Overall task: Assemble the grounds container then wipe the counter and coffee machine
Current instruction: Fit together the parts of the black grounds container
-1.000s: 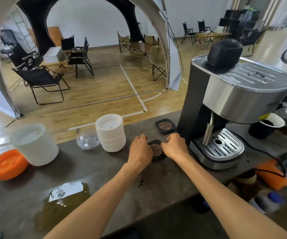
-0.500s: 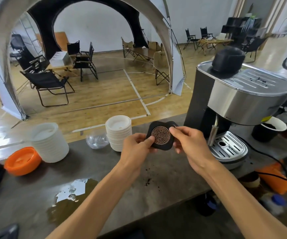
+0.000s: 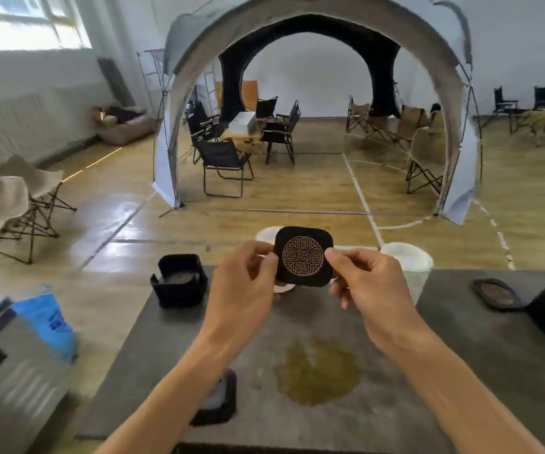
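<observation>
We pinch a rounded-square black lid [image 3: 303, 256] with a coppery mesh disc between left hand [image 3: 244, 279] and right hand [image 3: 364, 279] above the matte grey counter [image 3: 461, 348], fingers clamped on its edges

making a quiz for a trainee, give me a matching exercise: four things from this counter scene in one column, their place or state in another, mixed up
Things:
1. black square pad with copper round pattern
2. black open-topped square container
3. brownish liquid puddle
4. second black pad, lying flat

Places or states:
A. spread on the grey counter, near the camera
B. far left corner of the counter
C. held up between left hand and right hand
D. right side of the counter

Pairs: 1-C, 2-B, 3-A, 4-D
</observation>
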Available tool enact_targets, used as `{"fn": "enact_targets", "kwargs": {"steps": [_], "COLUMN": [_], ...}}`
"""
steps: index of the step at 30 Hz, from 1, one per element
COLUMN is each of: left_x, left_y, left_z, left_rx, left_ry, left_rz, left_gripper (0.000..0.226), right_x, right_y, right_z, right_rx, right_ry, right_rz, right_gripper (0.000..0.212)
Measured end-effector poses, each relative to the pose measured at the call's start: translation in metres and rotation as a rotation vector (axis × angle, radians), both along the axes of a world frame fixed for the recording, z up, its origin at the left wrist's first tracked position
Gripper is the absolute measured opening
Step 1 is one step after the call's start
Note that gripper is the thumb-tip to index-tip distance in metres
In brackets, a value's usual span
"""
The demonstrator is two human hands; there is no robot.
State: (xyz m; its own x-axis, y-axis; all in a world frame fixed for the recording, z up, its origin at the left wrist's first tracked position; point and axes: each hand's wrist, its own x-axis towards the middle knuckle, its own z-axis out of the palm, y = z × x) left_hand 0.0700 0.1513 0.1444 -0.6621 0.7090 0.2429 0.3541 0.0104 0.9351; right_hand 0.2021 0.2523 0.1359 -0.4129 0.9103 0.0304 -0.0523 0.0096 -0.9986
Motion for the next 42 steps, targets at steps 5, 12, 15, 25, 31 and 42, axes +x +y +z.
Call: {"fn": "enact_targets", "kwargs": {"steps": [5, 12, 15, 25, 31, 42], "left_x": [-0.113, -0.226, -0.243, -0.280, -0.283, -0.287], "left_y": [-0.050, -0.057, -0.048, -0.014, -0.011, -0.013], "left_z": [-0.002, -0.035, -0.057, -0.092, -0.089, -0.102], "left_rx": [-0.088, -0.257, -0.342, -0.454, -0.560, -0.672], "left_ry": [0.073, 0.046, 0.036, -0.009, -0.090, -0.062], "left_rz": [0.178, 0.312, 0.315, 0.213, 0.169, 0.184], "left_gripper": [0.018, 0.026, 0.027, 0.022, 0.045, 0.033], "right_x": [-0.113, -0.234, -0.262, -0.301, -0.306, -0.299], "right_y": [-0.039, -0.050, -0.045, -0.022, -0.018, -0.027], "right_z": [0.005, -0.017, -0.034, -0.082, -0.078, -0.074], "right_rx": [-0.074, -0.229, -0.183, 0.190, 0.139, 0.078], "right_ry": [-0.049, -0.122, -0.241, -0.703, -0.802, -0.875], "right_rz": [0.130, 0.175, 0.119, -0.048, -0.017, 0.129], "right_gripper": [0.018, 0.017, 0.018, 0.028, 0.014, 0.024]}}
